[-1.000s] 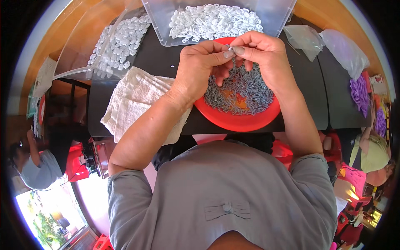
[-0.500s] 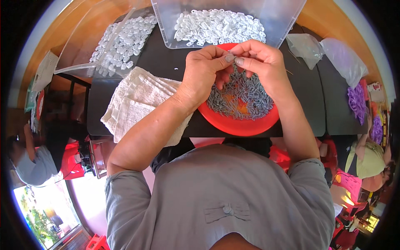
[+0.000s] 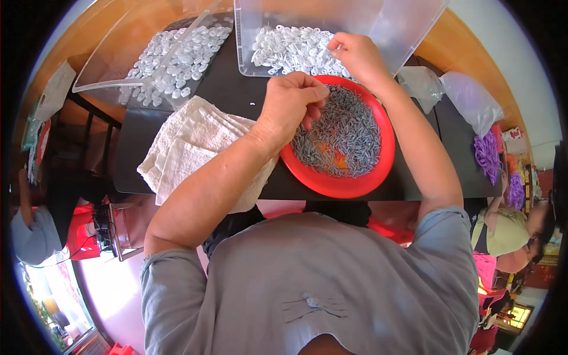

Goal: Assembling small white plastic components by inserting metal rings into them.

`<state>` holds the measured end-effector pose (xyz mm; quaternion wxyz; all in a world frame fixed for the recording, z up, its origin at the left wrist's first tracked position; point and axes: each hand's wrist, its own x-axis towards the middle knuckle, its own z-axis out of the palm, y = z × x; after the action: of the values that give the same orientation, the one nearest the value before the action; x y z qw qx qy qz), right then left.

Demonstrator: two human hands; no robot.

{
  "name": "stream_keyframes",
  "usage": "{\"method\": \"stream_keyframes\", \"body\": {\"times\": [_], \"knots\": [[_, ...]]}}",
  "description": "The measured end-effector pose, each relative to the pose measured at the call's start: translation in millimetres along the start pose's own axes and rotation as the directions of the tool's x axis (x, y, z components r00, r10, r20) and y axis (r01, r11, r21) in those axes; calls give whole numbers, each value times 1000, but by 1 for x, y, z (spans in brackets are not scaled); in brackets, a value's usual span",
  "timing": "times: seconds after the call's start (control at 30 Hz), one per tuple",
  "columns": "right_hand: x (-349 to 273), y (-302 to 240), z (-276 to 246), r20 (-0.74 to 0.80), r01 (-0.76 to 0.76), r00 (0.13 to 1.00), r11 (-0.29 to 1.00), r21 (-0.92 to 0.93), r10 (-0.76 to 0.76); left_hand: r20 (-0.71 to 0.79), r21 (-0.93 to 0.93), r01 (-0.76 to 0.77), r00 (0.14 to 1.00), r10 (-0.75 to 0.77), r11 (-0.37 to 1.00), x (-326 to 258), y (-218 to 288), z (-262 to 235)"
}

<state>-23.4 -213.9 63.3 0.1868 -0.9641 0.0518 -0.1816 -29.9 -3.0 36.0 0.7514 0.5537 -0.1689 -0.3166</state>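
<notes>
My left hand point(image 3: 291, 100) hovers over the left rim of a red plastic basin point(image 3: 337, 188), thumb and fingers pinched together; whatever is between them is too small or hidden to make out. Grey screws point(image 3: 355, 133) fill the basin in a loose heap. My right hand point(image 3: 360, 58) reaches past the basin into a clear plastic box point(image 3: 378, 15), its fingertips curled close at the right side of a pile of small white oval plastic pieces point(image 3: 290, 48). Its fingertips are partly hidden, and I cannot make out what they hold.
A second clear bin point(image 3: 115, 84) with white oval pieces stands at the far left. A folded cream towel point(image 3: 198, 148) lies left of the basin on the dark table point(image 3: 219, 83). Plastic bags point(image 3: 473, 97) and purple strands point(image 3: 487, 157) are at right. Other people sit at both sides.
My hands were together above the basin; now they are apart. The right hand has moved away from me into the clear box, while the left stays near the basin, still pinched. The view has shifted slightly.
</notes>
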Motion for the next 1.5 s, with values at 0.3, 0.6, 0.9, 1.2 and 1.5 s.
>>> {"method": "stream_keyframes", "body": {"times": [0.3,0.6,0.9,1.2,1.5], "knots": [[-48,-39,-25,234,86,970,995,-57,-70,-133,-102,-44,991,30,994,3,9,-14],[-89,-36,18,120,276,958,952,-134,-261,-117,22,-64,991,66,998,2,5,-10],[-93,-39,-17,223,-241,967,716,656,121,-12,-43,-43,999,42,998,0,3,-9],[-102,-48,-21,240,-295,951,332,896,196,88,-153,39,996,-25,987,-1,-1,-5],[-104,-48,-9,72,-158,979,485,860,191,173,-213,103,983,-66,972,-1,-2,-4]]}}
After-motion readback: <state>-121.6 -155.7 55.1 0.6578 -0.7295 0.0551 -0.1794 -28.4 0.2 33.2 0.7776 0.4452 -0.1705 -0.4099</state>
